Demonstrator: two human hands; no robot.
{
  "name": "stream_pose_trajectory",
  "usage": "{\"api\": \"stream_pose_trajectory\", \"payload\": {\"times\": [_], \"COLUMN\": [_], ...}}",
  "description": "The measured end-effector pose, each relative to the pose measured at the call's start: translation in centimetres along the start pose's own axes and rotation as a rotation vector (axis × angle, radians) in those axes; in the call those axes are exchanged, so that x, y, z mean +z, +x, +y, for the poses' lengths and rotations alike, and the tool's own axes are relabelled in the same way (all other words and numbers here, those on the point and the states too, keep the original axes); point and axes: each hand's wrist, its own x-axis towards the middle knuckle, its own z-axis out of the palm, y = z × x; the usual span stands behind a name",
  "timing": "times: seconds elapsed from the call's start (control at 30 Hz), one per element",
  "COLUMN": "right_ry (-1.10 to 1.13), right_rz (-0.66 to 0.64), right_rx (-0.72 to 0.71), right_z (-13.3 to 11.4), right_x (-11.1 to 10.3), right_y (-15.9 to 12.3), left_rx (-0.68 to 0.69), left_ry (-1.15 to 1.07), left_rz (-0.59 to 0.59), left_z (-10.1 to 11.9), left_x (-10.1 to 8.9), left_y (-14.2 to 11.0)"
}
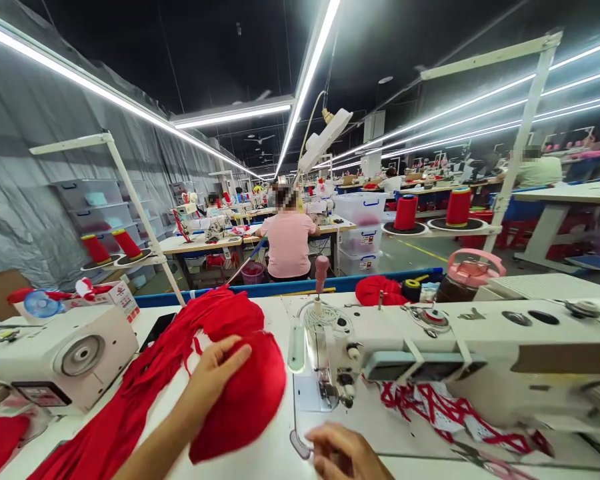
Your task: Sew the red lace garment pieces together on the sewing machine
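My left hand (211, 379) rests on a bundle of red fabric (240, 393), fingers curled over its top edge. The cloth trails back and to the left across the white table (275, 453). My right hand (344, 455) sits at the bottom edge, just below the sewing machine (430, 360) head and its needle area (330, 393); its fingers are bent and what they hold is hidden. Red strips (445, 413) lie under the machine arm to the right.
A second white machine (60, 360) stands at the left. Red thread cones (111, 245) sit on a left rack, two more (433, 210) on a right rack. A person in a pink shirt (287, 243) sits ahead, back turned. A pink-lidded jar (473, 270) stands behind.
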Motion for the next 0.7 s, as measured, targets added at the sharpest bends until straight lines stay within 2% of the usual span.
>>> {"api": "stream_pose_trajectory", "payload": {"times": [0.03, 0.07, 0.17, 0.27, 0.37, 0.5, 0.57, 0.63, 0.7], "right_ry": [0.093, 0.217, 0.526, 0.587, 0.47, 0.198, 0.009, -0.198, -0.368], "right_rz": [0.033, 0.026, -0.036, 0.05, 0.152, 0.141, 0.24, 0.376, 0.422], "right_rx": [-0.02, -0.025, 0.008, 0.143, 0.237, 0.193, 0.102, -0.059, -0.229], "right_z": [-1.0, -2.1, -5.1, -6.6, -6.8, -6.5, -6.5, -6.5, -6.6], "right_x": [-0.1, -0.1, 0.6, 2.5, 3.9, 4.1, 4.1, 4.2, 4.6], "right_y": [-0.1, -0.3, -2.0, -4.8, -7.6, -10.3, -11.3, -12.1, -12.7], "left_rx": [-0.045, -0.145, -0.289, -0.339, -0.362, -0.308, -0.32, -0.324, -0.283], "left_ry": [-0.075, -0.26, -0.615, -0.716, -0.706, -0.615, -0.608, -0.606, -0.564], "left_rz": [-0.068, -0.128, -0.201, -0.219, -0.299, -0.374, -0.382, -0.397, -0.423], "left_z": [-1.1, -2.2, -4.8, -6.7, -7.5, -7.5, -7.5, -7.9, -8.6], "left_x": [1.3, 2.6, 5.5, 6.7, 6.9, 7.2, 7.5, 7.9, 8.2], "left_y": [-2.7, -5.3, -11.3, -15.4, -18.3, -20.7, -21.2, -21.4, -21.6]}}
